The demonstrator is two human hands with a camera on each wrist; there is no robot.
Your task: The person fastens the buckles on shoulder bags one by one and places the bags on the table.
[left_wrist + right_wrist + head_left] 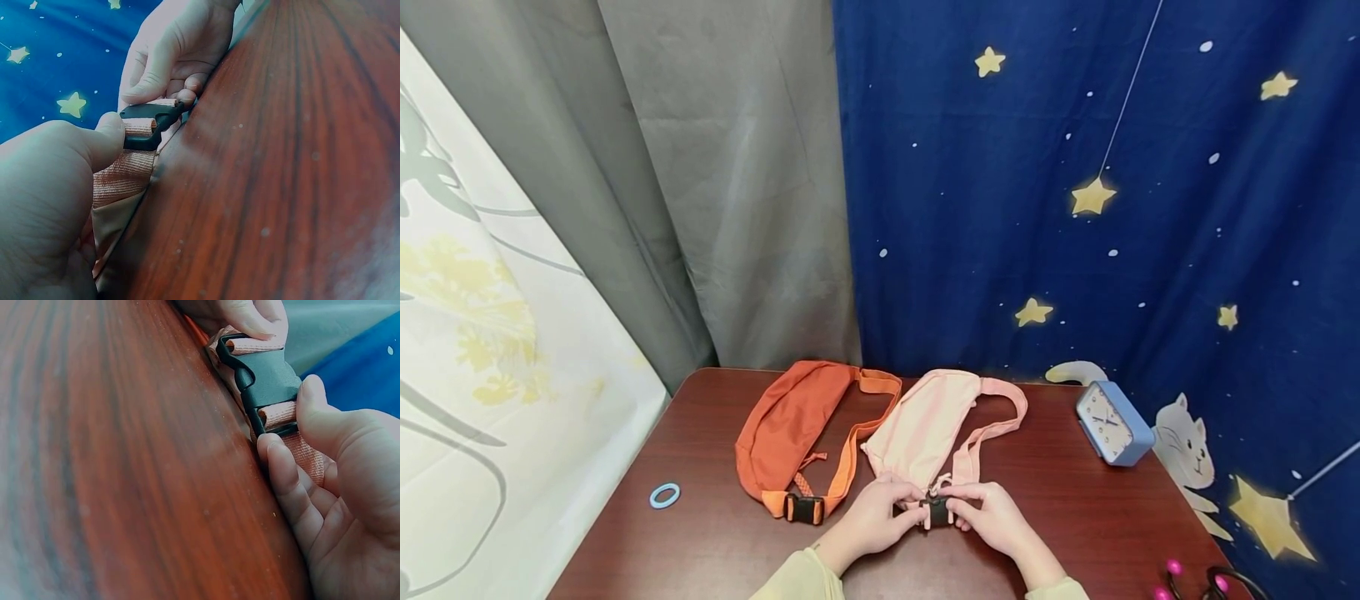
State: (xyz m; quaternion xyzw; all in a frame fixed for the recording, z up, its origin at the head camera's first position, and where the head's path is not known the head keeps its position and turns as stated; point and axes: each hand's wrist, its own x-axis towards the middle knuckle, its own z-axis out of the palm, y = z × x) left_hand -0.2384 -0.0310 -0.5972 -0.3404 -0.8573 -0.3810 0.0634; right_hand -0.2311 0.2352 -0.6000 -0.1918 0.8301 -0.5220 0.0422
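Note:
A pink waist bag [923, 427] lies on the table, its webbing strap [988, 433] looping to the right. At its near end is a black side-release buckle [270, 378], its two halves joined, with pink webbing through both ends. My left hand [876, 515] pinches the buckle's left end between thumb and fingers. On the right end, my right hand [992, 517] grips with its thumb above and fingertips at the lower edge. In the left wrist view, the left thumb [111, 139] presses beside the webbing, and the curled fingers behind it are partly hidden.
To the left lies an orange waist bag [797, 425] with its own black buckle [804, 508] fastened. A light blue ring [665, 496] is at the far left. A blue clock [1116, 423] stands at the back right, with black-and-pink objects [1217, 583] at the lower right corner.

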